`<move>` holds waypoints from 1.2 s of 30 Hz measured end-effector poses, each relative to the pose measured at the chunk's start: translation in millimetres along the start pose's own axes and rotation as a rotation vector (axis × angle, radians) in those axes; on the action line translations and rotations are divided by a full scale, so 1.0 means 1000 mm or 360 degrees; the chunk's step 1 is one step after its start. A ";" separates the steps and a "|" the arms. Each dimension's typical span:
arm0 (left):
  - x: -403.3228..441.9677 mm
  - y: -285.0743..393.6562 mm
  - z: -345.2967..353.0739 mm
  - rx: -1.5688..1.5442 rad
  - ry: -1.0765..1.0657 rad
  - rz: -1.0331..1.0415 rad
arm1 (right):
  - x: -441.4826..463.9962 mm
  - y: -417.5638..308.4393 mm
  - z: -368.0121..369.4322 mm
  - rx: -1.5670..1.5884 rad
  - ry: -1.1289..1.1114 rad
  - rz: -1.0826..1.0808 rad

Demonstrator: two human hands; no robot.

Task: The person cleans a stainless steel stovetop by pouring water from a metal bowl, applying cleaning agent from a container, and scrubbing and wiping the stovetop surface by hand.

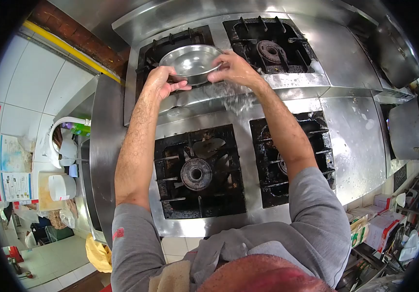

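A shiny metal bowl (190, 62) is held out over the back left burner (153, 52) of the stove. My left hand (164, 83) grips its near left side, the thumb at the rim and the other fingers below. On the bowl's right side, my right hand (232, 69) is closed at the rim, slightly blurred. Clear water (237, 99) splashes down the step of the stove just below my right hand. How much is inside the bowl I cannot tell.
Black grates cover the front left burner (196, 174), the front right burner (293, 160) and the back right burner (271, 47). Wet steel worktop (355, 146) extends to the right, with large pots (406, 129) beyond. A white bucket (62, 187) stands left.
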State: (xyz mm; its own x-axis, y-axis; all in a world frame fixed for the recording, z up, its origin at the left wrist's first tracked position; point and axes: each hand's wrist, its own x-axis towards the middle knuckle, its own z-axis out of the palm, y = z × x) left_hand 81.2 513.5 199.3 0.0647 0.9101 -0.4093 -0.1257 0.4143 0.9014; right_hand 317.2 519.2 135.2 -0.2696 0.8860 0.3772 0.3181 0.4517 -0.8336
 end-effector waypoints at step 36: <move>-0.154 -0.087 -0.047 0.0304 0.0451 0.0421 | 0.000 0.107 -0.314 -0.0475 0.1151 0.0901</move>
State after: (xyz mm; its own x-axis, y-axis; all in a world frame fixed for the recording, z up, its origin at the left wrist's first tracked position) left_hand 35.6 337.6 176.8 -0.2227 0.9618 -0.1592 0.0859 0.1820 0.9795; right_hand 636.5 600.6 172.5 0.5881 0.7857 0.1917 0.4739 -0.1427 -0.8690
